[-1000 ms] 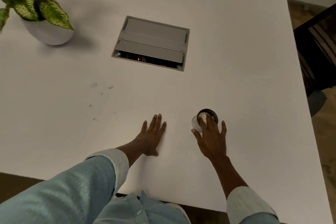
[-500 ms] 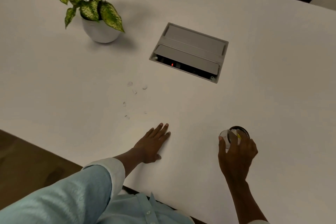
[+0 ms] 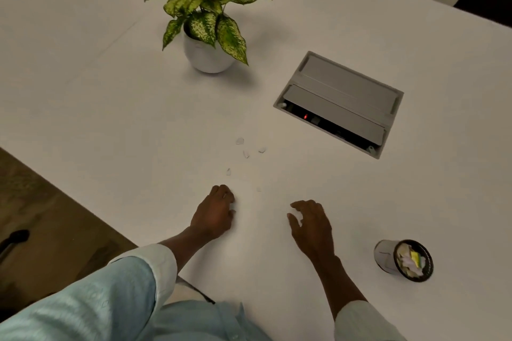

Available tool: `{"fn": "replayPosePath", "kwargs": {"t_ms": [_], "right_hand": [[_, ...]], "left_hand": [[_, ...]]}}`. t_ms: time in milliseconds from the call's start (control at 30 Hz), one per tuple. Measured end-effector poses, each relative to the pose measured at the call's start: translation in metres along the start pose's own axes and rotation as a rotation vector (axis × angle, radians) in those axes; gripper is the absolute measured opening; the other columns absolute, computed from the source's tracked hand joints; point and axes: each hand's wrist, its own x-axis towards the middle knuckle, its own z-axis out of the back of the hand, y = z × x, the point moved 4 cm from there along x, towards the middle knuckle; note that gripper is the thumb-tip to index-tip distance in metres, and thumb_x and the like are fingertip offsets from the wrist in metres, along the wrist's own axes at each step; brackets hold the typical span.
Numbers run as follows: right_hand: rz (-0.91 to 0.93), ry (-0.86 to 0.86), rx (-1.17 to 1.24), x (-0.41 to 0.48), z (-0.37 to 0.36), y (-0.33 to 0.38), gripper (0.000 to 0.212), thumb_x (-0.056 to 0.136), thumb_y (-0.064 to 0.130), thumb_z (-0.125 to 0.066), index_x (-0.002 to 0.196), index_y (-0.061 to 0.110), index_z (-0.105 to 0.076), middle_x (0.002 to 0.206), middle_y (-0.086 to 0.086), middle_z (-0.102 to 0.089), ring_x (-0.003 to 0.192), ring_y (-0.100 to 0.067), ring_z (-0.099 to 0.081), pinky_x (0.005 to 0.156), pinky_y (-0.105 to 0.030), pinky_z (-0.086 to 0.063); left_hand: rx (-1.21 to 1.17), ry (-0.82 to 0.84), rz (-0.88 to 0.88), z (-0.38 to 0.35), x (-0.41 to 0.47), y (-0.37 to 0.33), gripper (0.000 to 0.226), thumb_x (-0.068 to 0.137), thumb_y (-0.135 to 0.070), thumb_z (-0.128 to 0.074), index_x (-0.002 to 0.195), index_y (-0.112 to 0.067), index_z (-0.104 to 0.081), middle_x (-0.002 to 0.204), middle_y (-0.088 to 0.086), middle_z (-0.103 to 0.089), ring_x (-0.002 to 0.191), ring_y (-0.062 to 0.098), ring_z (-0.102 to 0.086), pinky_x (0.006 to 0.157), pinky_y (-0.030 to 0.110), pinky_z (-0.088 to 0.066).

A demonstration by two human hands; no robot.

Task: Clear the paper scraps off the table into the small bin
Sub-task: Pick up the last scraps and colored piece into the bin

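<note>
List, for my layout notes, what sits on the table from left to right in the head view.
Left hand → potted plant → paper scraps → right hand → grey cable box → small bin.

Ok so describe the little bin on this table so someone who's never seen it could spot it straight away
Start at the grey hatch sunk into the white table, then come toward the near edge, past the right hand. The small bin stands alone there, to the right of that hand. It is the only cup-sized container with a dark rim, and white and yellow paper bits show inside.
</note>
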Motion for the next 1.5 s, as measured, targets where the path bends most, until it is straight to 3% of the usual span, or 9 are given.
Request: {"fn": "replayPosePath", "kwargs": {"t_ms": [167, 333, 433, 533, 800, 967, 1133, 1400, 1500], "right_hand": [[-0.080, 0.202, 0.095, 0.037, -0.038, 0.017, 0.059, 0.081, 0.046, -0.082, 0.131, 0.030, -0.056, 0.111, 0.012, -0.057, 0.086, -0.003, -0.060, 0.082, -0.030, -0.055], [-0.059, 0.263, 0.093, 0.066, -0.057, 0.034, 0.057, 0.080, 0.032, -0.085, 0.129, 0.030, -0.057, 0.109, 0.010, -0.053, 0.085, -0.006, -0.060, 0.082, -0.032, -0.057], [-0.005, 0.275, 0.052, 0.082, -0.064, 0.044, 0.052, 0.082, 0.023, -0.083, 0.128, 0.028, -0.059, 0.109, 0.010, -0.051, 0.089, -0.010, -0.060, 0.083, -0.033, -0.057], [0.045, 0.274, -0.001, 0.096, -0.071, 0.053, 0.046, 0.084, 0.017, -0.079, 0.127, 0.023, -0.062, 0.113, 0.003, -0.055, 0.096, -0.017, -0.062, 0.083, -0.036, -0.057], [0.153, 0.300, -0.158, 0.115, -0.081, 0.061, 0.023, 0.084, 0.000, -0.070, 0.096, 0.019, -0.072, 0.095, 0.004, -0.063, 0.085, -0.015, -0.064, 0.067, -0.028, -0.049], [0.021, 0.264, -0.098, 0.127, -0.075, 0.058, 0.014, 0.088, 0.013, -0.071, 0.086, 0.026, -0.073, 0.089, 0.008, -0.065, 0.078, -0.015, -0.065, 0.066, -0.033, -0.053], [-0.181, 0.071, 0.024, 0.152, -0.058, 0.060, 0.016, 0.090, 0.012, -0.064, 0.095, 0.025, -0.073, 0.096, 0.003, -0.066, 0.082, -0.016, -0.061, 0.073, -0.031, -0.050], [-0.227, -0.006, -0.017, 0.193, -0.053, 0.063, 0.021, 0.094, 0.000, -0.062, 0.106, 0.009, -0.077, 0.112, -0.012, -0.067, 0.095, -0.028, -0.069, 0.082, -0.024, -0.042], [-0.232, 0.005, -0.010, 0.198, -0.056, 0.071, 0.023, 0.094, 0.001, -0.060, 0.107, 0.008, -0.077, 0.114, -0.014, -0.065, 0.098, -0.030, -0.069, 0.084, -0.024, -0.041]], "left_hand": [[-0.055, -0.002, 0.164, 0.013, 0.024, 0.024, 0.039, 0.088, -0.015, -0.068, 0.124, -0.007, -0.056, 0.130, 0.006, -0.048, 0.119, 0.027, -0.049, 0.078, 0.045, -0.058], [-0.122, 0.034, 0.169, 0.019, 0.047, 0.023, 0.086, 0.082, -0.019, -0.081, 0.152, -0.005, -0.032, 0.149, 0.012, -0.033, 0.139, 0.030, -0.038, 0.101, 0.043, -0.054], [-0.113, 0.068, 0.151, 0.021, 0.059, 0.020, 0.102, 0.081, -0.015, -0.083, 0.160, -0.008, -0.019, 0.155, 0.011, -0.024, 0.140, 0.029, -0.035, 0.099, 0.045, -0.055], [-0.109, 0.059, 0.100, 0.022, 0.066, 0.024, 0.093, 0.080, -0.010, -0.081, 0.157, -0.011, -0.029, 0.152, 0.007, -0.027, 0.134, 0.029, -0.038, 0.096, 0.042, -0.055], [-0.144, 0.021, 0.070, 0.021, 0.077, 0.032, 0.028, 0.093, -0.005, -0.066, 0.121, -0.009, -0.067, 0.137, 0.010, -0.051, 0.120, 0.028, -0.053, 0.096, 0.040, -0.050], [-0.042, -0.029, -0.047, 0.015, 0.080, 0.032, 0.021, 0.069, 0.013, -0.062, 0.075, -0.007, -0.062, 0.086, 0.005, -0.059, 0.083, 0.027, -0.053, 0.061, 0.043, -0.051], [-0.104, -0.053, -0.018, 0.022, 0.084, 0.028, 0.024, 0.072, 0.011, -0.054, 0.082, -0.010, -0.059, 0.087, 0.005, -0.059, 0.086, 0.027, -0.051, 0.063, 0.044, -0.048], [-0.155, -0.042, 0.075, 0.017, 0.090, 0.033, 0.028, 0.076, 0.011, -0.050, 0.091, -0.011, -0.057, 0.090, 0.003, -0.055, 0.083, 0.026, -0.049, 0.070, 0.048, -0.050], [-0.173, -0.068, 0.106, 0.022, 0.099, 0.040, 0.024, 0.088, 0.003, -0.053, 0.102, -0.015, -0.060, 0.100, 0.000, -0.060, 0.091, 0.022, -0.058, 0.072, 0.036, -0.051]]}}
